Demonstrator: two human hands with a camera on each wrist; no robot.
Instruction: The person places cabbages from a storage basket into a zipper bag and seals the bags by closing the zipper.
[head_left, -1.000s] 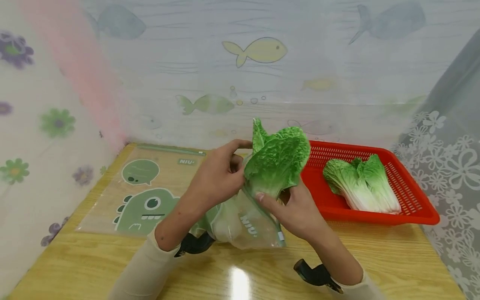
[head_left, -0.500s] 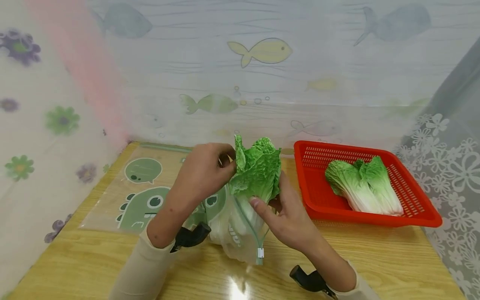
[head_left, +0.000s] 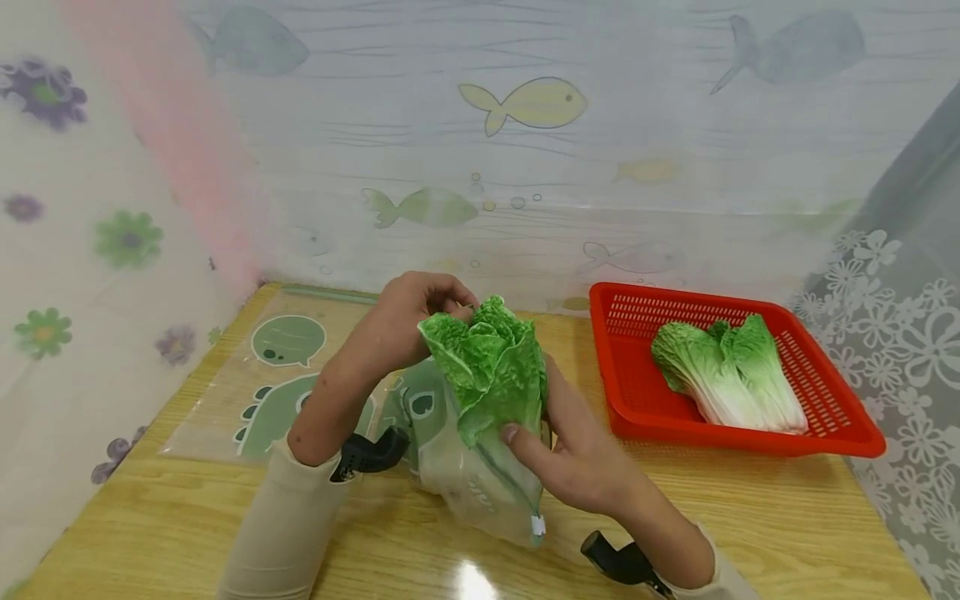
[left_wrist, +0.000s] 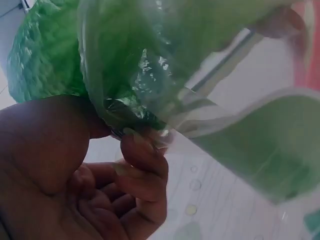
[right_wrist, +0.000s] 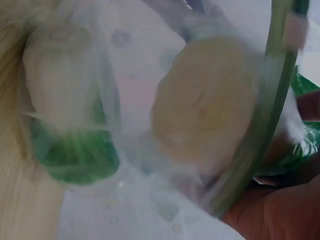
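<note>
A head of napa cabbage (head_left: 498,375) stands leaves up in the mouth of a clear slider zip bag (head_left: 457,483) with green print. My right hand (head_left: 581,458) grips the cabbage, thumb in front and fingers behind, at the bag's opening. With thumb and fingertips my left hand (head_left: 408,321) pinches the bag's edge beside the leaves; the left wrist view shows this pinch close up. Through the film in the right wrist view, the cabbage's pale base (right_wrist: 205,105) appears inside the bag, beside another cabbage (right_wrist: 75,110). That view is blurred.
A red slotted basket (head_left: 720,435) at the right holds more napa cabbage (head_left: 727,375). Another printed zip bag (head_left: 225,417) lies flat on the wooden table (head_left: 750,517) at the left. Patterned curtains (head_left: 525,250) hang behind the table and on both sides.
The cabbage has come left and lower, away from the basket, its base sinking into the bag. Both hands have shifted left with it, and the bag's slider end has swung about.
</note>
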